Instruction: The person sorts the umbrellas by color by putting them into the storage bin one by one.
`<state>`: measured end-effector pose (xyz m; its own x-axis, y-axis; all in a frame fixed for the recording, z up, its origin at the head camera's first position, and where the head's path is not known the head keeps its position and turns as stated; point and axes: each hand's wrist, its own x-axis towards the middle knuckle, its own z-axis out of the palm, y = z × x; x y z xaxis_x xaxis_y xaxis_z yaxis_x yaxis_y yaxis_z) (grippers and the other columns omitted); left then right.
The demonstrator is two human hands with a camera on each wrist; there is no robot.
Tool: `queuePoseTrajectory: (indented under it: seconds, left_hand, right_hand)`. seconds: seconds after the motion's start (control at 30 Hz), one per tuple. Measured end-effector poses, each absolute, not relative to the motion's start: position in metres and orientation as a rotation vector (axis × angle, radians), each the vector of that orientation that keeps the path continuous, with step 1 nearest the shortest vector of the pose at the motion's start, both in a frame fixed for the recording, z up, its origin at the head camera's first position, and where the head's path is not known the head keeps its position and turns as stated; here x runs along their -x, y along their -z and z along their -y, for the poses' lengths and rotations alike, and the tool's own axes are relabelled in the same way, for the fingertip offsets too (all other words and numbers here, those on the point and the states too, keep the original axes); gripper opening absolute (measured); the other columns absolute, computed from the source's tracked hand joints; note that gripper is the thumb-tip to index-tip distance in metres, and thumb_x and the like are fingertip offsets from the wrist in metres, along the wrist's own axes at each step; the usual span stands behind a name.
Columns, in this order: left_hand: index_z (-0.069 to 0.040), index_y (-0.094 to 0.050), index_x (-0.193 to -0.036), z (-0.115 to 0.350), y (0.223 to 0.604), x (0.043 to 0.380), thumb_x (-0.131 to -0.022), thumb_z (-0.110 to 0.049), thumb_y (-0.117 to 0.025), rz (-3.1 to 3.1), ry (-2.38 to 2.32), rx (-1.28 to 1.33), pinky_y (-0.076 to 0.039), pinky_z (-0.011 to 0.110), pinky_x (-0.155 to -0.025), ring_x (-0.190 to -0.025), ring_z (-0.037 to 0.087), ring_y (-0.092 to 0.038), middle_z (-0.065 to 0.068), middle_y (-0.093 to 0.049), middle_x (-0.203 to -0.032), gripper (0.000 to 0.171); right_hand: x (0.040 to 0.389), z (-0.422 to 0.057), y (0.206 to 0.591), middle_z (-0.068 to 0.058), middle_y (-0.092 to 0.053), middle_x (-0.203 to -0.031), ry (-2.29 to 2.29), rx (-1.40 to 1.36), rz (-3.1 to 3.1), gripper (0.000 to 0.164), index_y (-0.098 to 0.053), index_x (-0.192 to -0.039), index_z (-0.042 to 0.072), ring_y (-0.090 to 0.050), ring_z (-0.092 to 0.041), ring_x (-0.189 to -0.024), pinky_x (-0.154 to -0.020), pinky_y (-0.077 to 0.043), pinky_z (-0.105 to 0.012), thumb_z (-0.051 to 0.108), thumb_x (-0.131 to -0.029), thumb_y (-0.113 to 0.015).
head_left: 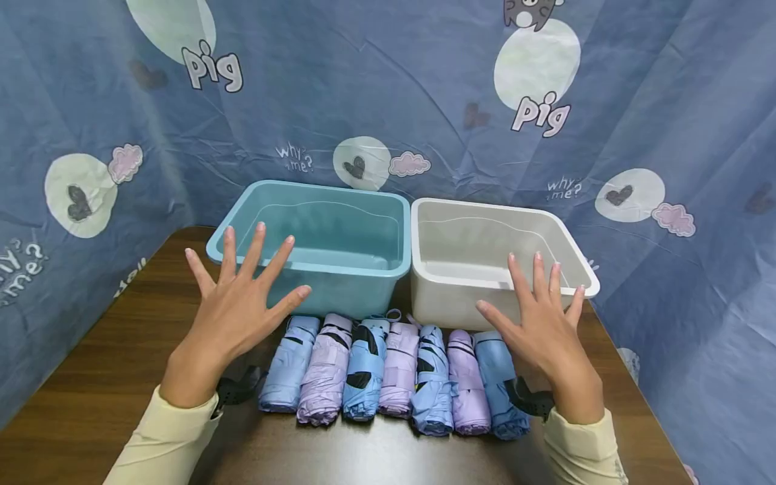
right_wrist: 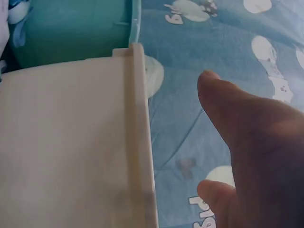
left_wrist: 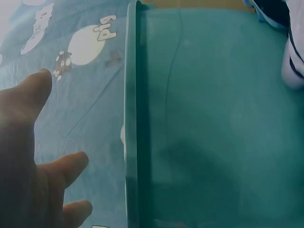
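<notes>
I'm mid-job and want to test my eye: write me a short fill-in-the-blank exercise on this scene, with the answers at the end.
1. A row of ____ folded umbrellas lies on the table.
2. The leftmost umbrella and the rightmost umbrella are both ____.
3. In the head view, the teal bin stands to the ____ of the white bin.
4. Of the left hand and the right hand, ____ grips anything.

Missing words: seven; blue; left; neither.

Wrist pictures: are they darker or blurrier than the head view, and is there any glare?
Head view: brighter, crisper on the folded umbrellas, with pale sheen on the near table. Left wrist view: left hand dim, soft shadow inside the teal bin, upper left corner washed out. Right wrist view: right hand dark and soft-edged, cloth hazy.
</notes>
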<state>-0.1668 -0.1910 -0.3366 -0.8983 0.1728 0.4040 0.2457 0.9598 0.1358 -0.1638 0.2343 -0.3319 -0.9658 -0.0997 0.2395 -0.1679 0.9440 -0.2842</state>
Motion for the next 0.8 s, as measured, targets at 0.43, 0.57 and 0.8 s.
queuePoseTrajectory:
  seconds: [0.43,0.57,0.8]
  left_hand:
    - [-0.031,-0.014,-0.156,0.224,0.331,0.18,-0.088,-0.07,-0.043,2.74,0.177,0.314,0.026,0.062,-0.097,-0.144,0.037,0.012,0.016,-0.002,-0.161,0.083]
    - [-0.032,-0.012,-0.156,0.239,0.326,0.193,-0.089,-0.069,-0.042,2.742,0.189,0.287,0.02,0.066,-0.099,-0.145,0.04,0.005,0.016,-0.002,-0.161,0.082]
    - [-0.026,-0.014,-0.156,0.268,0.32,0.218,-0.091,-0.066,-0.041,2.797,0.315,0.27,0.007,0.073,-0.1,-0.144,0.041,0.004,0.018,-0.001,-0.161,0.081]
  right_hand:
    - [0.137,-0.251,0.35,-0.018,0.001,-0.16,-0.387,-0.261,2.854,0.085,-0.013,-0.157,0.027,0.012,-0.041,-0.143,-0.101,0.02,-0.065,0.062,-0.089,-0.051]
    - [0.136,-0.255,0.354,-0.019,-0.001,-0.16,-0.379,-0.273,2.84,0.084,-0.015,-0.156,0.026,0.009,-0.042,-0.143,-0.101,0.021,-0.064,0.061,-0.09,-0.052]
    - [0.136,-0.254,0.359,-0.02,-0.002,-0.16,-0.422,-0.296,2.822,0.083,-0.018,-0.156,0.024,0.005,-0.045,-0.143,-0.101,0.02,-0.065,0.058,-0.089,-0.055]
